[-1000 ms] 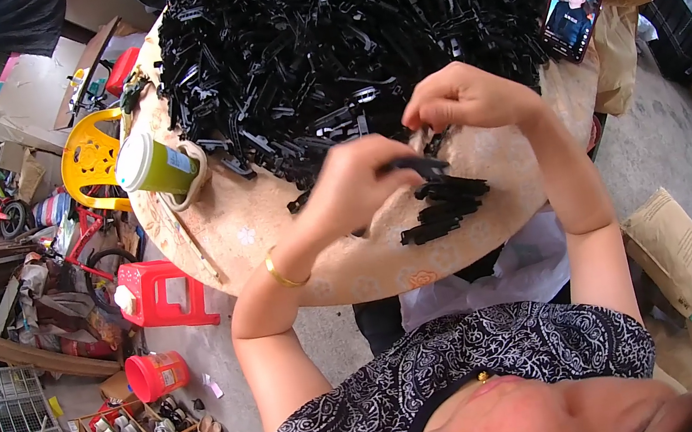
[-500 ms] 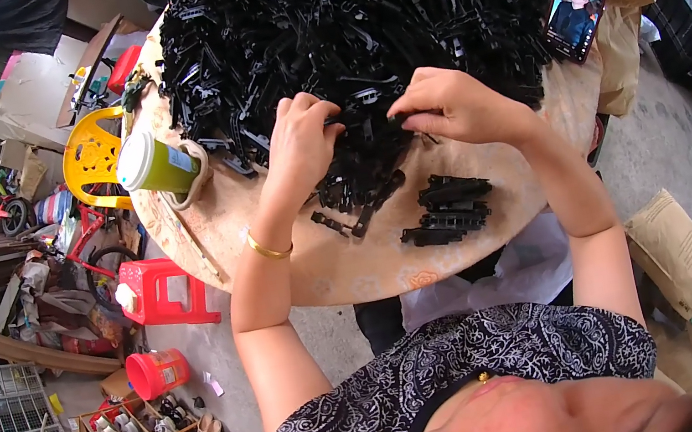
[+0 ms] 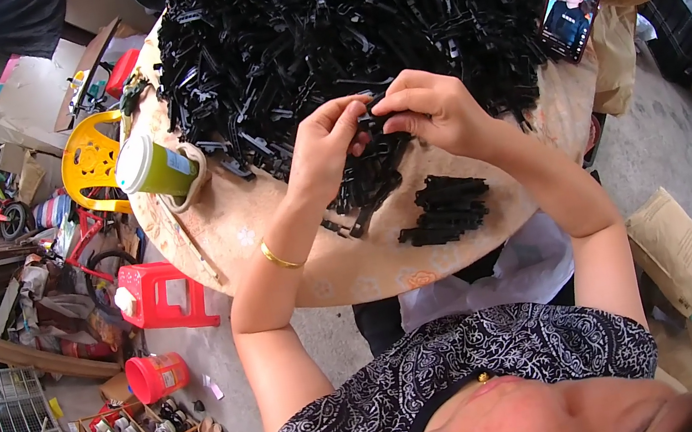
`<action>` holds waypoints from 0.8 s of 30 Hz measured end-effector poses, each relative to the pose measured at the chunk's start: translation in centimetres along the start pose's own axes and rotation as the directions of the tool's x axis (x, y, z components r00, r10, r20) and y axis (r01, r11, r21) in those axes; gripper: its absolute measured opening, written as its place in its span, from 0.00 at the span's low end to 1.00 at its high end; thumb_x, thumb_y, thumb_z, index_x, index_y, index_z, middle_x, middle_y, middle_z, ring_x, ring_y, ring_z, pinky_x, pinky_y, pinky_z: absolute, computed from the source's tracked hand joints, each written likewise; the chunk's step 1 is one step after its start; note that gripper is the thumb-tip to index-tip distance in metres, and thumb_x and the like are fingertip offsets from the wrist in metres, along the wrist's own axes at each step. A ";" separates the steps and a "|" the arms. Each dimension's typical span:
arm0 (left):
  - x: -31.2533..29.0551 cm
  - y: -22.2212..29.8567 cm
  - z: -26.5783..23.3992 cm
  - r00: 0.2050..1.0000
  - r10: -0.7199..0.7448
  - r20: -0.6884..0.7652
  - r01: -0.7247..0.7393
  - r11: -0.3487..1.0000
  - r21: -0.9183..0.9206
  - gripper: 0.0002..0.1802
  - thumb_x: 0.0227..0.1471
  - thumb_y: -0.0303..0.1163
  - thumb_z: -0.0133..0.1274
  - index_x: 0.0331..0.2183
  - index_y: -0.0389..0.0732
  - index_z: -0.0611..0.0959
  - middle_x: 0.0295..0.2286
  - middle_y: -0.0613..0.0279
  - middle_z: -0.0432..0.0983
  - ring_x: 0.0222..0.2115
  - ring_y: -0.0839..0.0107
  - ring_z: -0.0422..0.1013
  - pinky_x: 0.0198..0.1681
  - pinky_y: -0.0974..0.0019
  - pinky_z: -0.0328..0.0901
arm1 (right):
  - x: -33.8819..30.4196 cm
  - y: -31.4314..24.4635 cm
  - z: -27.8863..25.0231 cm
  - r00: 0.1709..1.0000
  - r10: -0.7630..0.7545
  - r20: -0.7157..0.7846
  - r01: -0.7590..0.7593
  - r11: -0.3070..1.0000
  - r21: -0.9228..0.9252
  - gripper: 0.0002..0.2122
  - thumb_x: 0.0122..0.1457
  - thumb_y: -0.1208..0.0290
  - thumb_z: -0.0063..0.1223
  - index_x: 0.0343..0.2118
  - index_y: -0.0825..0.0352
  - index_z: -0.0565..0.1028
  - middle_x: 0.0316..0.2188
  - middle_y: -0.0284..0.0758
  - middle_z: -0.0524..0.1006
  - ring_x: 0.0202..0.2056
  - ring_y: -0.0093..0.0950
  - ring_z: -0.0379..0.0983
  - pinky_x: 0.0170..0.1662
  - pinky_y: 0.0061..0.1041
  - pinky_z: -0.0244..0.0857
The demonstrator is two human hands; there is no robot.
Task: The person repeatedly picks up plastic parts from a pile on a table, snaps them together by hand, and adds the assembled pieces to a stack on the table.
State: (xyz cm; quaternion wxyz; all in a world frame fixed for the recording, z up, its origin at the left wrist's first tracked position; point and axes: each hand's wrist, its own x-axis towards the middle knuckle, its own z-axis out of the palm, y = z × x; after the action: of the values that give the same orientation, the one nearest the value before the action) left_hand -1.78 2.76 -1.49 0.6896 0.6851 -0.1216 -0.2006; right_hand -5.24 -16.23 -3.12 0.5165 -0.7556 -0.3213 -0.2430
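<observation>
Over the near edge of a big heap of black plastic parts [image 3: 349,21], my two hands meet fingertip to fingertip. My left hand [image 3: 328,143] is closed, with thumb and fingers pinched on a small black plastic part [image 3: 374,107]. From the other side my right hand [image 3: 438,110] pinches the same part, its fingers curled. Most of the part is hidden by the fingers, so its exact kind cannot be made out. Below the hands, loose black pieces [image 3: 366,183] spill toward me. Right of these lies a small neat stack of long black parts [image 3: 445,208].
A round table [image 3: 329,279] with a pale flowered cover bears the heap. At its left edge stands a green cup with a white lid [image 3: 157,166] in a ring holder. A phone [image 3: 571,8] leans at the right by paper sacks. Red stool [image 3: 161,295] and bucket [image 3: 158,376] stand left.
My hands have come together from apart, the left moving right and the right moving slightly left. Both now pinch a small black part between them. The stack has not visibly changed.
</observation>
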 end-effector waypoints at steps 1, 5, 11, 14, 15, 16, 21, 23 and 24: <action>-0.1 0.0 0.1 0.999 -0.004 0.033 0.007 0.996 -0.088 0.11 0.55 0.29 0.51 0.40 0.36 0.78 0.23 0.69 0.73 0.22 0.84 0.65 0.24 0.81 0.61 | -0.1 0.1 0.0 1.000 0.010 -0.013 -0.010 1.000 -0.002 0.09 0.47 0.78 0.59 0.34 0.69 0.77 0.28 0.37 0.74 0.29 0.28 0.73 0.30 0.21 0.68; -0.8 0.5 0.2 0.997 0.038 0.071 -0.040 0.999 0.022 0.14 0.54 0.29 0.52 0.43 0.35 0.78 0.25 0.69 0.75 0.24 0.84 0.66 0.28 0.80 0.62 | -0.2 0.3 -0.3 1.000 0.029 -0.001 -0.029 0.996 -0.082 0.10 0.46 0.79 0.60 0.34 0.69 0.77 0.28 0.36 0.73 0.28 0.28 0.72 0.29 0.21 0.67; -1.6 1.2 0.4 0.956 0.276 0.098 -0.280 0.762 0.584 0.20 0.47 0.24 0.56 0.45 0.34 0.76 0.32 0.56 0.79 0.28 0.80 0.71 0.33 0.76 0.65 | -0.3 -0.3 -0.4 1.000 0.023 0.015 -0.020 0.983 -0.184 0.15 0.44 0.74 0.64 0.36 0.69 0.76 0.29 0.37 0.73 0.28 0.30 0.72 0.31 0.23 0.67; -1.6 0.5 0.6 0.898 0.433 0.081 -0.402 0.731 0.551 0.20 0.45 0.23 0.57 0.43 0.35 0.77 0.31 0.52 0.78 0.26 0.73 0.73 0.30 0.73 0.66 | 0.8 -0.4 -0.8 0.988 -0.150 -0.040 0.123 0.912 -0.391 0.18 0.42 0.73 0.64 0.38 0.70 0.74 0.30 0.39 0.74 0.28 0.31 0.72 0.32 0.24 0.67; -1.6 0.4 0.6 0.898 0.433 0.080 -0.402 0.731 0.552 0.20 0.45 0.23 0.57 0.43 0.35 0.77 0.31 0.52 0.78 0.26 0.73 0.73 0.30 0.73 0.66 | 0.6 -0.3 -0.9 0.988 -0.151 -0.040 0.124 0.912 -0.391 0.18 0.42 0.73 0.64 0.38 0.70 0.74 0.30 0.39 0.74 0.28 0.31 0.72 0.32 0.24 0.67; -1.6 0.4 0.5 0.880 0.465 0.101 -0.427 0.678 0.599 0.18 0.44 0.23 0.58 0.41 0.35 0.78 0.29 0.52 0.77 0.26 0.69 0.73 0.30 0.71 0.66 | 0.3 0.1 -1.1 0.997 0.034 0.067 -0.016 0.970 -0.244 0.18 0.42 0.73 0.64 0.38 0.71 0.74 0.30 0.39 0.74 0.28 0.31 0.72 0.32 0.24 0.67; -1.9 1.1 0.9 0.821 0.544 0.173 -0.502 0.542 0.674 0.15 0.41 0.23 0.59 0.36 0.36 0.79 0.26 0.53 0.76 0.25 0.60 0.72 0.29 0.67 0.67 | 0.1 -0.1 -1.7 0.969 0.163 0.187 -0.137 0.980 -0.144 0.19 0.40 0.75 0.65 0.38 0.71 0.74 0.31 0.39 0.75 0.28 0.31 0.73 0.31 0.24 0.66; -2.0 1.4 1.1 0.810 0.549 0.205 -0.522 0.517 0.678 0.14 0.41 0.22 0.59 0.35 0.36 0.80 0.26 0.54 0.76 0.25 0.62 0.72 0.29 0.67 0.67 | -0.1 0.0 -1.7 0.979 0.109 0.173 -0.078 0.982 -0.174 0.18 0.40 0.76 0.64 0.37 0.71 0.73 0.30 0.39 0.74 0.28 0.32 0.72 0.30 0.25 0.66; -2.0 1.3 1.0 0.810 0.549 0.205 -0.522 0.516 0.679 0.14 0.41 0.22 0.59 0.35 0.36 0.80 0.26 0.54 0.76 0.25 0.62 0.72 0.29 0.67 0.67 | -0.1 0.0 -1.7 0.986 0.051 0.161 -0.018 0.979 -0.205 0.17 0.40 0.77 0.64 0.36 0.71 0.73 0.29 0.39 0.74 0.28 0.33 0.72 0.30 0.25 0.66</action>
State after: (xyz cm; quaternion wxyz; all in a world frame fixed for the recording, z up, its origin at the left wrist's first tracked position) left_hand -3.83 2.70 0.01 0.4012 0.8273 -0.3813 0.0962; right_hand -5.42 -17.87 -2.60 0.4125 -0.8273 -0.3234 -0.2019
